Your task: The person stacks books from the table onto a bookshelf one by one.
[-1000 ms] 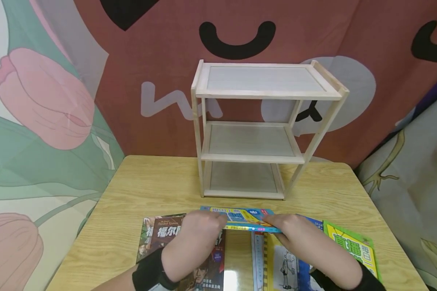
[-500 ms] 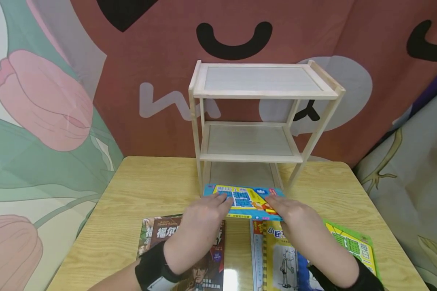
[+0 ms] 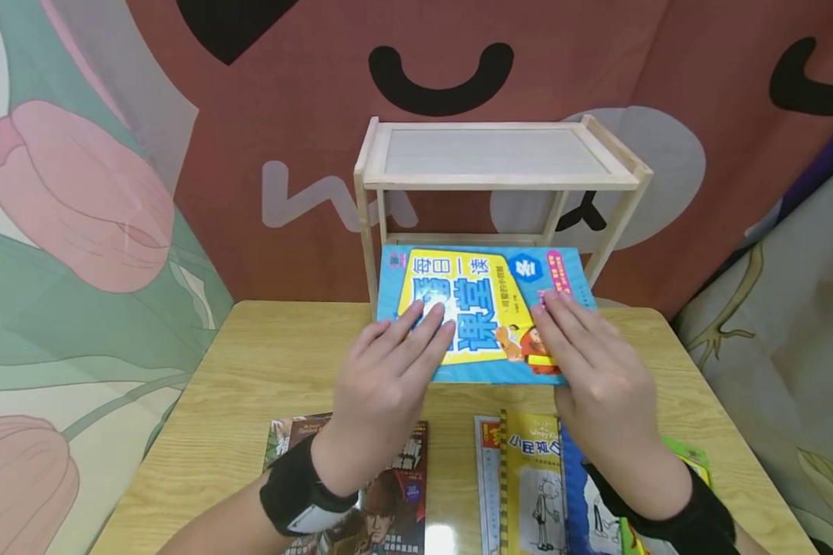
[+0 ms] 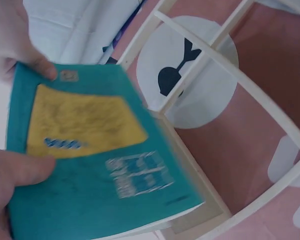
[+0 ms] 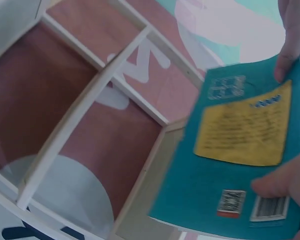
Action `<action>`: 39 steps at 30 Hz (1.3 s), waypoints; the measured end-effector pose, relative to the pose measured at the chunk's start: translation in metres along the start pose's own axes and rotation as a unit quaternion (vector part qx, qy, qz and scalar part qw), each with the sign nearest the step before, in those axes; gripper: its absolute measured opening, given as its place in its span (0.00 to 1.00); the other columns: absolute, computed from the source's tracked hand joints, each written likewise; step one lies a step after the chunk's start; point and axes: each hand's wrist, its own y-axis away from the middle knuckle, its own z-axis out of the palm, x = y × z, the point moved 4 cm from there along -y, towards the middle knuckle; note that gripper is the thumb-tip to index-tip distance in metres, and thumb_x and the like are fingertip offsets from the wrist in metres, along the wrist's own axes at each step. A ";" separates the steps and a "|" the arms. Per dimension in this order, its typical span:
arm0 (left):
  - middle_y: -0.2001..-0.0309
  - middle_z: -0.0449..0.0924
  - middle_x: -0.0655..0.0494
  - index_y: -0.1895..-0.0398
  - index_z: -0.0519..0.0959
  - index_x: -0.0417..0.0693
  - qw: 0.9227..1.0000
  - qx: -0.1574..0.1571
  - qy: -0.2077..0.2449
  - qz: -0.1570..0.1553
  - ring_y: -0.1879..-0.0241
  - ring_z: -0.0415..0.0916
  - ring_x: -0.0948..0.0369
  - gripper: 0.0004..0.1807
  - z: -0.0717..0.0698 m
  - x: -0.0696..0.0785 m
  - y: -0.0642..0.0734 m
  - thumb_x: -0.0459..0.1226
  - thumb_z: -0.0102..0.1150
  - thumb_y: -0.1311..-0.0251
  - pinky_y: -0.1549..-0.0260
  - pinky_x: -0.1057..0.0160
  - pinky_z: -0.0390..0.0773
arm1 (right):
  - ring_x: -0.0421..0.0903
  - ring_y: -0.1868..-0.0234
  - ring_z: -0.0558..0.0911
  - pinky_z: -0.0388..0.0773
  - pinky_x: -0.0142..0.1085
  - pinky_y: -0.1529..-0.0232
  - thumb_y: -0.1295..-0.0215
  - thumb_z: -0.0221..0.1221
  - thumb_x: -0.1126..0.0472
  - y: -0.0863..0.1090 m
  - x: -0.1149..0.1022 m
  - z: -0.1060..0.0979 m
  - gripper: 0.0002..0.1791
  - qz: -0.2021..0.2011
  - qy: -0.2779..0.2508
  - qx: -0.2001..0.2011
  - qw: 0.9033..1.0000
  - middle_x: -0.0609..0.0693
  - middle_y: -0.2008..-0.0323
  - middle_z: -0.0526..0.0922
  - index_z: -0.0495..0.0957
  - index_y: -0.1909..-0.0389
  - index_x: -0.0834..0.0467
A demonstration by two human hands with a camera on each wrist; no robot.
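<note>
Both hands hold a blue paperback book (image 3: 489, 366) with a yellow panel and Chinese lettering, raised in front of a small wooden shelf rack (image 3: 500, 185). My left hand (image 3: 385, 385) spreads its fingers over the front cover at the left. At the right side, my right hand (image 3: 607, 385) lies over the same cover. In the left wrist view, two thumbs press the book's back cover (image 4: 80, 195), so it is pinched between fingers and thumbs. The right wrist view shows that back cover (image 5: 190, 195) too, with its barcode. The book hides the lower shelves in the head view.
On the wooden table (image 3: 284, 347) lie a dark brown book (image 3: 396, 524) at the left and a yellow book (image 3: 537, 493) at the right. A blue book (image 3: 583, 501) and a green-edged book (image 3: 687, 451) lie beside it, partly under the right arm. A patterned curtain (image 3: 278, 92) hangs behind.
The hands have lifted the blue book up and forward from just above the table books to in front of the rack. Its cover has tilted to face the head camera.
</note>
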 end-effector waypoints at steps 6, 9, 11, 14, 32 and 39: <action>0.51 0.83 0.53 0.50 0.82 0.46 0.998 0.058 -0.012 0.031 0.47 0.79 0.57 0.14 -0.003 -0.001 -0.003 0.36 0.60 0.40 0.52 0.58 0.76 | 0.58 0.46 0.79 0.68 0.43 0.36 0.50 0.54 0.80 -0.007 -0.003 -0.005 0.27 -0.044 -0.012 0.116 0.992 0.59 0.47 0.80 0.79 0.47 0.63; 0.51 0.83 0.53 0.50 0.82 0.45 0.996 0.074 -0.018 0.044 0.47 0.79 0.57 0.15 -0.003 -0.002 -0.004 0.37 0.60 0.39 0.52 0.58 0.75 | 0.57 0.45 0.79 0.68 0.44 0.36 0.49 0.59 0.77 -0.008 -0.003 -0.005 0.24 -0.046 -0.008 0.141 0.989 0.59 0.48 0.81 0.79 0.48 0.63; 0.51 0.83 0.53 0.50 0.82 0.45 0.995 0.085 -0.020 0.054 0.47 0.79 0.57 0.15 -0.003 -0.003 -0.005 0.37 0.60 0.39 0.51 0.58 0.74 | 0.56 0.45 0.79 0.69 0.43 0.37 0.47 0.61 0.74 -0.010 -0.003 -0.006 0.23 -0.044 -0.006 0.158 0.987 0.58 0.48 0.81 0.80 0.48 0.62; 0.51 0.83 0.53 0.51 0.83 0.45 0.991 0.108 -0.025 0.074 0.48 0.79 0.57 0.14 -0.003 -0.004 -0.009 0.37 0.60 0.40 0.51 0.58 0.73 | 0.55 0.46 0.80 0.71 0.43 0.38 0.44 0.62 0.70 -0.014 -0.003 -0.007 0.18 -0.046 -0.005 0.202 0.978 0.58 0.51 0.83 0.81 0.50 0.62; 0.50 0.83 0.58 0.51 0.83 0.51 0.970 0.189 -0.074 0.132 0.47 0.79 0.60 0.18 0.022 -0.039 -0.067 0.39 0.67 0.46 0.47 0.60 0.70 | 0.50 0.44 0.79 0.73 0.43 0.40 0.49 0.67 0.69 -0.074 0.027 -0.006 0.21 -0.019 0.017 0.270 0.963 0.54 0.50 0.83 0.82 0.51 0.58; 0.46 0.80 0.59 0.45 0.80 0.51 0.983 0.124 -0.087 0.108 0.41 0.74 0.61 0.16 0.034 -0.052 -0.089 0.38 0.55 0.35 0.44 0.61 0.71 | 0.52 0.41 0.76 0.70 0.44 0.37 0.39 0.60 0.62 -0.098 0.048 0.003 0.18 0.008 0.009 0.188 0.982 0.53 0.44 0.80 0.80 0.47 0.59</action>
